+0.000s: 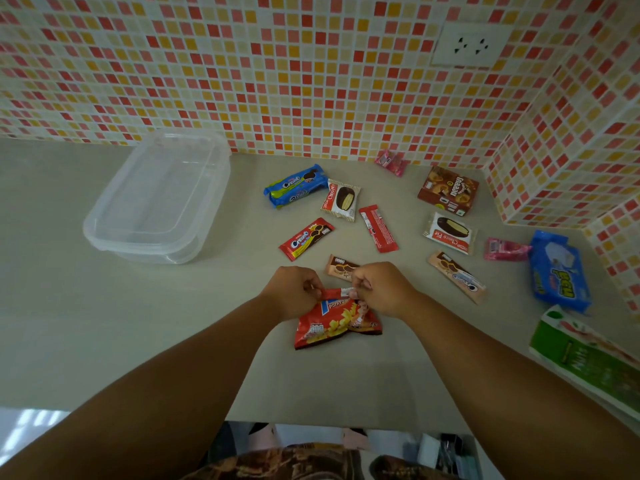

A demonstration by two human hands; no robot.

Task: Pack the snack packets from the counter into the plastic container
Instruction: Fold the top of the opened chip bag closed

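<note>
Chip bag (337, 323): red foil, near front-middle of bench (104, 341), held by its top seam. Left hand (294, 292) and right hand (381, 289) each pinch one end of seam.
Handling, judged: light, soft, air-filled; foil slippery, contents brittle. Take by seam, not belly; don't squeeze.
Container (156, 202): clear, lidless, back-left of bench, nothing inside.
Other packets: scattered toward back-right corner, well apart from container. All look light, crinkly.

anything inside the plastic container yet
No snack packets show inside the clear plastic container; only its bare bottom and the counter through it. Nothing hides its interior.
</note>
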